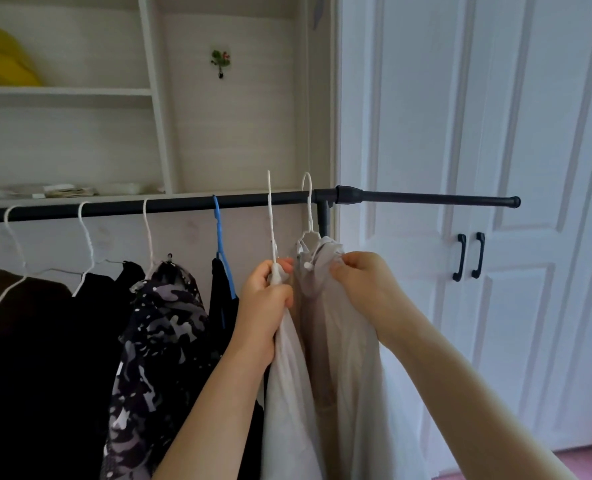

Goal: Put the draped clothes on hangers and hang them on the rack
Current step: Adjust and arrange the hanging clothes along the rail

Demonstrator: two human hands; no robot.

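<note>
- The white garment [287, 393] hangs from a white hanger [271, 216] that my left hand [265, 299] grips at the neck, fingers curled round cloth and wire; its hook stands at the rack bar [183, 204], though I cannot tell if it has caught.
- Just beside it, my right hand [363, 282] pinches the collar of the beige garment [343, 358], already hooked on its own hanger [308, 206].
- To do this well, I judge I should seat the hook fully, then square the shoulders.
- No brand, label or writing is readable.
</note>
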